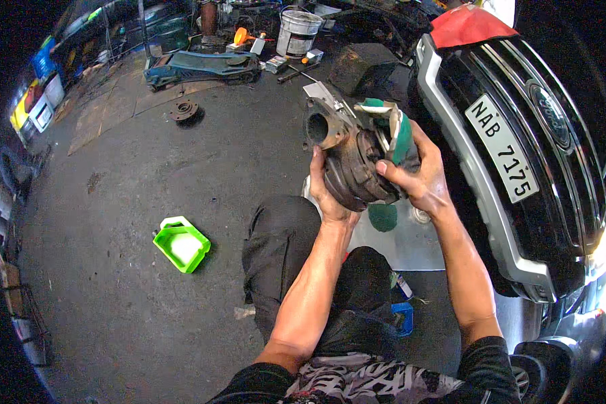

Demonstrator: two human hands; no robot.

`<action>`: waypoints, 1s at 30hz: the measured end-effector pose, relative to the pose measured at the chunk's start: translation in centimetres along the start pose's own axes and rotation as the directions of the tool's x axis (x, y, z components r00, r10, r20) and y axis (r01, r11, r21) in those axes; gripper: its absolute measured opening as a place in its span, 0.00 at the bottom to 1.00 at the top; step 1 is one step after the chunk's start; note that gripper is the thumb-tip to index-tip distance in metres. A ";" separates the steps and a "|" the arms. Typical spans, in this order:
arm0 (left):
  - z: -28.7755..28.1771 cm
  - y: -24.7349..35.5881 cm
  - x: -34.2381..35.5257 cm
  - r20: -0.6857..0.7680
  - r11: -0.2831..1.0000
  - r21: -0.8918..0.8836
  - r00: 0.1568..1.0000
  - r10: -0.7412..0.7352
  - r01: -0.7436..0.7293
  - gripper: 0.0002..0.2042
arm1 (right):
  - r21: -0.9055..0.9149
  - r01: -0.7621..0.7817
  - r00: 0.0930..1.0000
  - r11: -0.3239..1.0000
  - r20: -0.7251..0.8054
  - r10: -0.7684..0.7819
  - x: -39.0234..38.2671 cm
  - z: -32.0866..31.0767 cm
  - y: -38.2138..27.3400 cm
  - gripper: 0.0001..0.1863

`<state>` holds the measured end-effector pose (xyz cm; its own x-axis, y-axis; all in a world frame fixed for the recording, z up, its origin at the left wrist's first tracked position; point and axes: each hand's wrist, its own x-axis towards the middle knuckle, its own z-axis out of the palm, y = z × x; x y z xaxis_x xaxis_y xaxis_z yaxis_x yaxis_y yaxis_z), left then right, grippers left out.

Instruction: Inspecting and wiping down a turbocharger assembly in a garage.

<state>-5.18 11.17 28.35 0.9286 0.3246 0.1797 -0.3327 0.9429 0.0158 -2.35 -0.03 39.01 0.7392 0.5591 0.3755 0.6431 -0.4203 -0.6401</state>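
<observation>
A dark, grimy turbocharger [357,165] is raised above my knees between my two hands. My left hand [330,192] is closed around its lower left side, thumb up beside the round flanged opening. My right hand [421,172] grips the right side, its thumb pressed on the housing. Between the right fingers and the turbocharger is a bent strip [401,138], green on one face and pale on the other, like sandpaper. The fingertips behind it are hidden. Under the turbocharger, a green piece [384,217] of similar colour lies on a grey metal sheet [411,249].
A car's front bumper [478,188] stands close on my right. On the floor are a bright green bin [182,246] at left and a round metal part [184,111] farther off. A blue floor jack [205,67] and a white bucket [297,32] are at the back.
</observation>
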 end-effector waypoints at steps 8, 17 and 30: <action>0.5 0.0 0.3 0.014 1.000 -0.028 1.000 0.010 -0.010 0.28 | 0.027 -0.017 1.000 0.999 -0.003 0.017 0.5 -0.1 -0.9 0.39; -0.1 -0.4 0.5 0.014 0.992 -0.125 1.000 -0.018 0.019 0.30 | 0.027 -0.062 0.997 0.998 -0.049 0.063 1.1 0.5 -0.7 0.38; -1.1 0.6 0.5 -0.021 0.987 -0.146 0.997 -0.073 0.069 0.30 | 0.795 0.130 0.707 0.593 -0.494 0.507 -3.0 -0.3 5.1 0.27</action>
<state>-4.70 11.96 27.42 0.9536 0.2564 0.1575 -0.2400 0.9638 -0.1159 -1.21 -4.04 34.87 0.9472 -0.1707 0.2715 0.3181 0.3912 -0.8636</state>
